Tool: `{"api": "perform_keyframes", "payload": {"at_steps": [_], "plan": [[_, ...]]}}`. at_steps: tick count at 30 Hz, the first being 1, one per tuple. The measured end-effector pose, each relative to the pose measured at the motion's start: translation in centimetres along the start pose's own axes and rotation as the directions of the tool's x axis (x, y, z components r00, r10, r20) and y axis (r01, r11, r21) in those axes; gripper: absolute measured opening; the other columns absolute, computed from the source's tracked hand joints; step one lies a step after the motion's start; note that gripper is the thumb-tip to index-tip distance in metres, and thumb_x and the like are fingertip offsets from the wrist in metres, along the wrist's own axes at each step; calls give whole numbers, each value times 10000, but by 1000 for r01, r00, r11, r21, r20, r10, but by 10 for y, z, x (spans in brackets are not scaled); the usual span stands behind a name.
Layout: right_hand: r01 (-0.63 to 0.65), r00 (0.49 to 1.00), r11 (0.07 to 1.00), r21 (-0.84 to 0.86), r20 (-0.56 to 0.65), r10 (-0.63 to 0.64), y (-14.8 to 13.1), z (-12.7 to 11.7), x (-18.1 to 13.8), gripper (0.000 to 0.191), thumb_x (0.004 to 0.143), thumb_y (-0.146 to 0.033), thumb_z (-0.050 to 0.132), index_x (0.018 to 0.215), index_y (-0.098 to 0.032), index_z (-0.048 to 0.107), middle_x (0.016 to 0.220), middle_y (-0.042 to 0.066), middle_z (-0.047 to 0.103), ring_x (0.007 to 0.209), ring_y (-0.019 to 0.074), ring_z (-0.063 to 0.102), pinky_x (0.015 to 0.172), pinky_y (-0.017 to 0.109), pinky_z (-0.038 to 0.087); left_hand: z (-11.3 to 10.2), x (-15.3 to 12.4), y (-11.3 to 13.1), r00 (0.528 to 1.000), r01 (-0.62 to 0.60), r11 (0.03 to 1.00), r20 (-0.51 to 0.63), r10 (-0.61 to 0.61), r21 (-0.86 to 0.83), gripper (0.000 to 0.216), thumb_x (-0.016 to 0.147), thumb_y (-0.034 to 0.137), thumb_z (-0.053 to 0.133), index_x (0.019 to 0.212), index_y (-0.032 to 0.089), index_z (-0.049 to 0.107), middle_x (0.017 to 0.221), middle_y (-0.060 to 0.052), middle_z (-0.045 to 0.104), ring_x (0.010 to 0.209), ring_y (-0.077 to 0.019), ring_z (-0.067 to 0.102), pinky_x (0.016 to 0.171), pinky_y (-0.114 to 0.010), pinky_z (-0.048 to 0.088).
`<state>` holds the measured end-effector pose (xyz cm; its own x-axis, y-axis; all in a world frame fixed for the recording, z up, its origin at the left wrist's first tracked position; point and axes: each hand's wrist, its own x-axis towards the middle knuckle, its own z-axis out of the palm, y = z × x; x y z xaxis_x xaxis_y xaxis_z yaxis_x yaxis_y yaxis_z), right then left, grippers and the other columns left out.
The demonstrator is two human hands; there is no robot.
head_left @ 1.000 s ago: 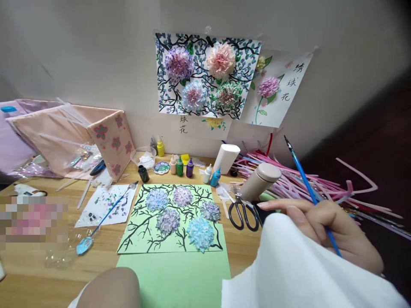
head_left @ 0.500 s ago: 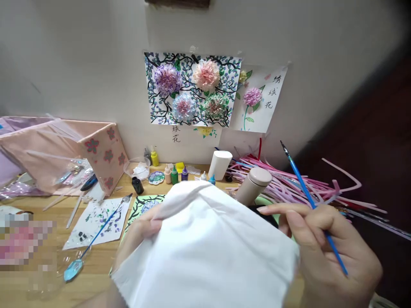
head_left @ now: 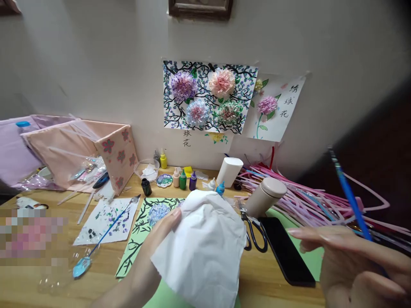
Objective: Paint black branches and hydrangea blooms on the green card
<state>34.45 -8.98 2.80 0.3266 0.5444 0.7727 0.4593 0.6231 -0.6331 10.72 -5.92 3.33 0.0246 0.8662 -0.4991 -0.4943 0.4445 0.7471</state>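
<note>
My left hand [head_left: 162,237] is closed on a crumpled white tissue [head_left: 205,246], which hangs in front of me over the table and hides part of a green sheet [head_left: 136,239] painted with black branches. On the right, my right hand [head_left: 359,261] grips a blue paintbrush [head_left: 349,196], its dark tip pointing up. The right hand is apart from the tissue, near a black phone [head_left: 289,252]. Beside the tissue lie dark-handled scissors [head_left: 257,235].
Paint bottles [head_left: 183,179] and a paint palette [head_left: 164,180] stand at the back. A paint-spotted paper [head_left: 102,220] with a second brush [head_left: 107,233] lies left, before a pink box [head_left: 117,160]. Pink pipe cleaners [head_left: 298,196] and a beige thermos [head_left: 266,196] are right.
The tissue has drawn away from the right hand and now hangs from the left alone. My right hand and brush have moved right and lower. The view has shifted, uncovering the phone and scissors.
</note>
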Motion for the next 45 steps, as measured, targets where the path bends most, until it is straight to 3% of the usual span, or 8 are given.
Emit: {"api": "perform_keyframes", "payload": {"at_steps": [3, 7, 13, 18, 26, 36, 45], "plan": [[34, 996, 985, 171, 80, -49, -4, 12, -10, 413, 881, -528, 393, 980, -224, 655, 669, 58, 656, 569, 204, 577, 500, 337, 439, -6, 8, 2, 999, 9, 1000, -50, -10, -27, 329, 764, 299, 638, 1052, 141, 648, 985, -79, 699, 952, -238, 637, 819, -284, 484], [58, 956, 992, 108, 281, -86, -18, 39, -29, 386, 927, -453, 325, 1008, -269, 655, 788, 50, 648, 726, 194, 601, 630, 314, 474, -11, 19, 9, 997, -16, 984, -73, 3, -178, 222, 810, 205, 547, 967, 89, 652, 823, -85, 714, 773, -203, 674, 723, -257, 517], [51, 873, 987, 153, 474, -119, -11, 72, -51, 254, 931, -196, 345, 1091, -230, 540, 870, 45, 665, 812, 174, 606, 720, 286, 486, -18, 27, 16, 999, -44, 936, -38, 33, -349, 220, 848, 185, 455, 932, 83, 632, 758, -75, 707, 702, -179, 675, 711, -240, 520], [65, 769, 983, 174, 619, -160, 3, 82, -55, 297, 835, -57, 404, 1085, -202, 472, 988, 59, 657, 955, 161, 609, 835, 262, 484, -19, 24, 19, 1000, -7, 909, 13, 13, -418, 241, 857, 195, 435, 967, 80, 616, 773, -72, 705, 749, -187, 676, 758, -252, 513], [119, 741, 979, 166, 642, -199, 6, 83, -51, 259, 795, -29, 411, 977, -189, 500, 993, 80, 644, 952, 171, 613, 816, 264, 487, -21, 26, 21, 999, -18, 909, 25, 31, -416, 251, 862, 181, 429, 1009, 79, 605, 803, -68, 709, 750, -176, 675, 765, -246, 513], [74, 728, 993, 96, 675, -119, 4, 79, -44, 234, 823, -60, 437, 982, -206, 529, 880, 59, 626, 862, 184, 602, 741, 298, 488, -21, 25, 22, 998, -48, 927, 10, 56, -371, 304, 875, 199, 414, 1079, 62, 593, 848, -85, 714, 792, -187, 677, 792, -257, 514], [-6, 723, 998, 55, 690, -34, 4, 74, -42, 200, 877, -110, 412, 983, -211, 549, 786, 24, 605, 735, 139, 592, 644, 239, 483, -18, 22, 20, 997, -73, 926, -3, 77, -370, 302, 887, 211, 417, 1085, 69, 596, 884, -86, 711, 826, -183, 673, 810, -245, 509]]}}
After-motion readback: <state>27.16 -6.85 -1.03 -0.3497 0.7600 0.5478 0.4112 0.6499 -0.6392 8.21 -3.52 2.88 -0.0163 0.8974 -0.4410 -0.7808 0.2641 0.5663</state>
